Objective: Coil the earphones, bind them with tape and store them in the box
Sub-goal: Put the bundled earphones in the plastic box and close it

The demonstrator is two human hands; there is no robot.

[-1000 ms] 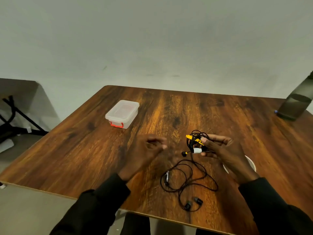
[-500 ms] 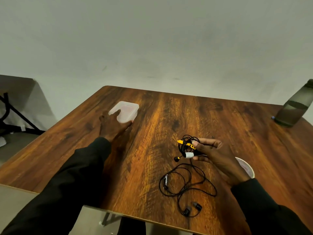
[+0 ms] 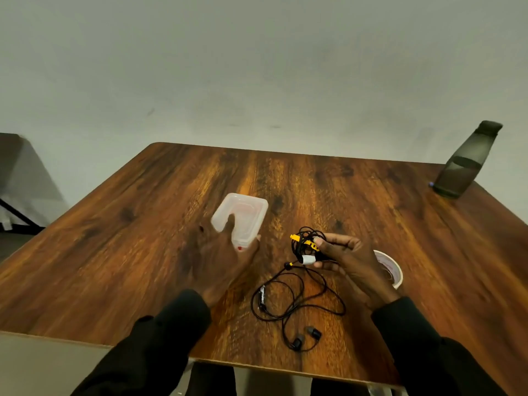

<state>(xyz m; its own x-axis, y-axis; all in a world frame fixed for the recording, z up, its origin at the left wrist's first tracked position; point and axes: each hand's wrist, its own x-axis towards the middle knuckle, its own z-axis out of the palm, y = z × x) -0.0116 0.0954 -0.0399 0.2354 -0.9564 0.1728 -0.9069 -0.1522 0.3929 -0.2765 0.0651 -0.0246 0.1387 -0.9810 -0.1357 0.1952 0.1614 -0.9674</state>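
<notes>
- Nearest, below and between the two hands, a set of loose black earphones (image 3: 297,304) sprawls on the tabletop (image 3: 314,181) with its two buds toward the near edge. Neither hand touches it.
- Just above that loose set, the right hand (image 3: 347,260) pinches the coiled bundle (image 3: 305,244) between thumb and fingers, clear of the tabletop. The bundle is black cable with yellow parts. A white tape band (image 3: 308,260) wraps its lower end beside the thumb tip, and one bud hangs free to the left of the band.
- Behind the right hand, on its outer side, the tape roll (image 3: 395,274) lies flat, partly hidden by the hand.
- Left of the bundle, the left hand (image 3: 225,252) grips the near end of the clear box (image 3: 245,215), with one finger over the lid and the others round its edge. The view is blurred here, so I cannot tell whether the box sits on the tabletop or is lifted. The lid looks to be on, with a red latch by the fingers.
- Coiling and binding look done for this bundle, so storing seems to be the step in hand. The next move likely calls for getting the lid open with the right hand occupied, then setting the bundle inside. The loose set looks untouched.
- Far beyond the right hand, well apart, a dark bottle (image 3: 468,161) stands at the tabletop's far corner.
</notes>
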